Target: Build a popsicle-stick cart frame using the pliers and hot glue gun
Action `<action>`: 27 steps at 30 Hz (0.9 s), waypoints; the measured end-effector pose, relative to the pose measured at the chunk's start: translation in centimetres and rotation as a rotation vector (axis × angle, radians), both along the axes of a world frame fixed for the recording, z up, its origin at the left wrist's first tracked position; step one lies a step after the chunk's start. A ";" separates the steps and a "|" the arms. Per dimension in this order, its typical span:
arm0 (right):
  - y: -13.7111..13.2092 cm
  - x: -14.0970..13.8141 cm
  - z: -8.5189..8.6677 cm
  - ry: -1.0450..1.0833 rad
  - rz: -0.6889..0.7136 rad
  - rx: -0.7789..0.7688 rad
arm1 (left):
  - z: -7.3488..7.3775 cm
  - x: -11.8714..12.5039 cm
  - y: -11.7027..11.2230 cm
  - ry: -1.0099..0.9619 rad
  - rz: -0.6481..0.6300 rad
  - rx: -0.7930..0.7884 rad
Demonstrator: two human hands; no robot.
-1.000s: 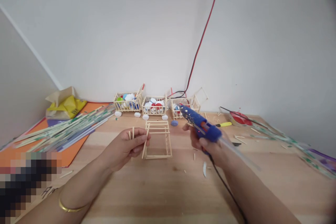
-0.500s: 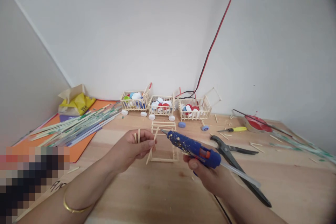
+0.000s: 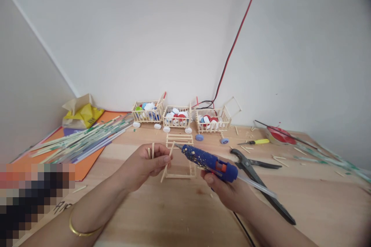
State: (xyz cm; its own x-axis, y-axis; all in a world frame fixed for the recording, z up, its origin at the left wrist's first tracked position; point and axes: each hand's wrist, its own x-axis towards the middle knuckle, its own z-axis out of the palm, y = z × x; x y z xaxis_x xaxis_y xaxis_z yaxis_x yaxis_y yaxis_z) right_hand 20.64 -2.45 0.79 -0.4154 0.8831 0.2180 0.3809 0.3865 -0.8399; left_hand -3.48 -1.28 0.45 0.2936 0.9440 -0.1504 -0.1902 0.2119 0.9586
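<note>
Several short wooden sticks (image 3: 167,162) are pinched in my left hand (image 3: 152,160); one leans out past the thumb, others poke up between the fingers. A blue hot glue gun (image 3: 208,162), speckled with dried bits, is gripped in my right hand (image 3: 228,189). Its nozzle points left, and its tip is at or very near the upper end of the leaning stick; contact is hard to tell. A clear glue stick (image 3: 257,187) juts from the gun's rear. Behind and below both hands lies a wooden stick frame (image 3: 179,176) on the table, partly hidden by them.
Three stick-built carts (image 3: 176,117) holding bottle caps line the wall. Long sticks (image 3: 84,137) lie on orange sheets (image 3: 95,158) at left, by a yellow bag (image 3: 82,115). On the right are large shears (image 3: 261,183), a yellow-handled tool (image 3: 261,141) and a red bowl (image 3: 281,136).
The glue gun has shifted slightly left, its nozzle drawing closer to the stick in my left hand. My left hand stays nearly in place. The whole view has moved a little.
</note>
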 end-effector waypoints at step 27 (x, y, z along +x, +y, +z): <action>-0.1 -0.5 0.1 -0.046 0.250 -0.026 | 0.3 -0.7 1.0 -0.179 0.188 -0.038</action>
State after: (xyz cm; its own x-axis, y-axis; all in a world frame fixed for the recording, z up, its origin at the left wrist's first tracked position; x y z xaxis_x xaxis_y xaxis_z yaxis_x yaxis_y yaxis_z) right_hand 20.10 -2.53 0.92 -0.6306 0.7569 0.1717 0.3148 0.4516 -0.8348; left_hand -4.18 -0.32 0.73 0.1381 0.9792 -0.1483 -0.3954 0.1918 0.8983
